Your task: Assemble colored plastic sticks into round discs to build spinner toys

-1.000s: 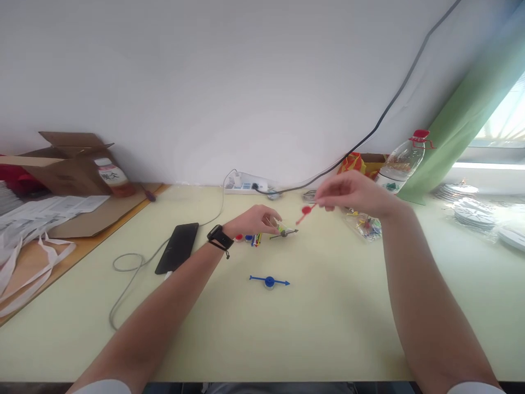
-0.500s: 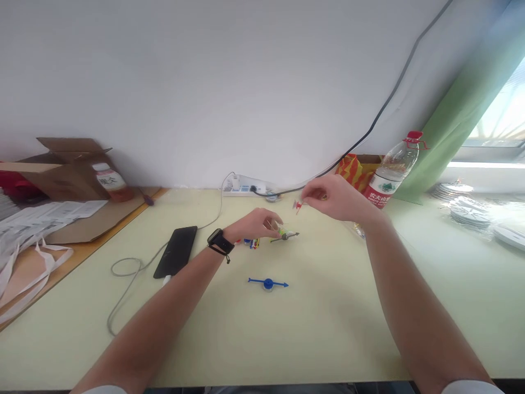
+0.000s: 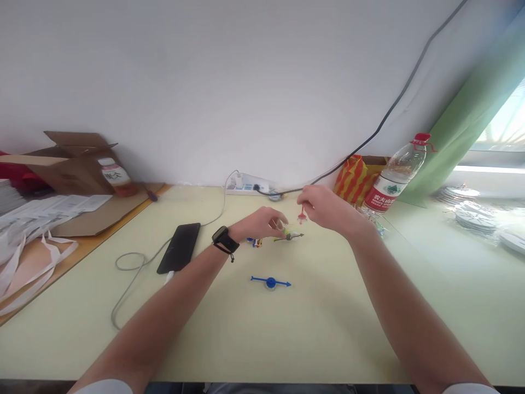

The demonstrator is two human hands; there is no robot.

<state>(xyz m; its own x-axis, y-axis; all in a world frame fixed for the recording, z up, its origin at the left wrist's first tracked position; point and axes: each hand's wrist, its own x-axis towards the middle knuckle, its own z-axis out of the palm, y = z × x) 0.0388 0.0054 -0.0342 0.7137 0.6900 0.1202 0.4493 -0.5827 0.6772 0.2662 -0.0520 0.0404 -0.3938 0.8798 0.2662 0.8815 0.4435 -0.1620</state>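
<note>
My right hand point(image 3: 326, 207) is closed in a pinch on a red arrow spinner point(image 3: 302, 218), which hangs upright below the fingertips with its clear base down. Just left of it, my left hand point(image 3: 264, 221) curls its fingers and thumb around a green spinner point(image 3: 286, 232) low over the table. A dark arrow spinner point(image 3: 293, 236) lies against the green one, pointing right. Partly hidden beneath my left wrist is a small cluster of blue, red and yellow pieces point(image 3: 256, 242). Nearer me, a blue arrow spinner point(image 3: 270, 283) on a round clear base lies flat.
A phone point(image 3: 179, 248) with a grey charging cable lies to the left. Behind are a power strip point(image 3: 246, 185) and a black cable on the wall. A large water bottle point(image 3: 388, 183) and a striped bag point(image 3: 350, 178) stand right, near stacked white discs point(image 3: 476, 215). Cardboard box point(image 3: 77, 169) at left.
My right hand has moved slightly left and down, and the red spinner now hangs upright instead of tilted. My left hand stays at the green spinner. The whole view has shifted a little.
</note>
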